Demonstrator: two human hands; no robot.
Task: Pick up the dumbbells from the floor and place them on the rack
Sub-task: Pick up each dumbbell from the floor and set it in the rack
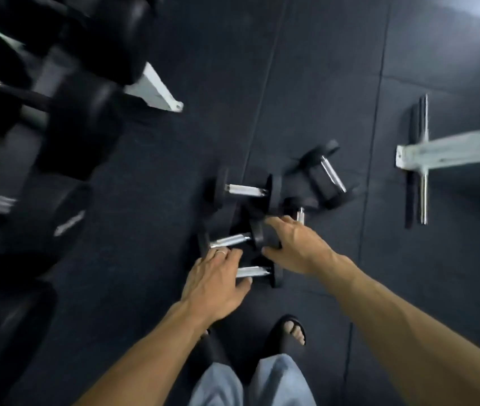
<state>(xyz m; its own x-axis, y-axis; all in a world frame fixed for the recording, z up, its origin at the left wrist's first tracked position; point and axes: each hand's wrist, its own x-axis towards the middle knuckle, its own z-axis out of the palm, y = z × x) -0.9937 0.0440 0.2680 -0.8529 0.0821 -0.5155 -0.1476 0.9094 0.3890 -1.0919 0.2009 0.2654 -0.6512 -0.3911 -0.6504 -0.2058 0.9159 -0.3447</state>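
Note:
Several small black dumbbells with chrome handles lie clustered on the dark rubber floor. My left hand (216, 278) reaches down with fingers spread over the nearest dumbbell's handle (252, 271); it holds nothing. My right hand (294, 244) is spread over the end of another dumbbell (230, 239) and hides part of the pile. Farther off lie one dumbbell (246, 190) and a tilted one (331, 174). The rack (153, 89), white framed, stands at the left with large black dumbbells (77, 130) on it.
A white bench frame (452, 150) with a chrome and black crossbar (421, 159) lies on the floor at the right. My feet in black sandals (290, 332) stand just below the pile. Floor mats with seams stretch between rack and bench.

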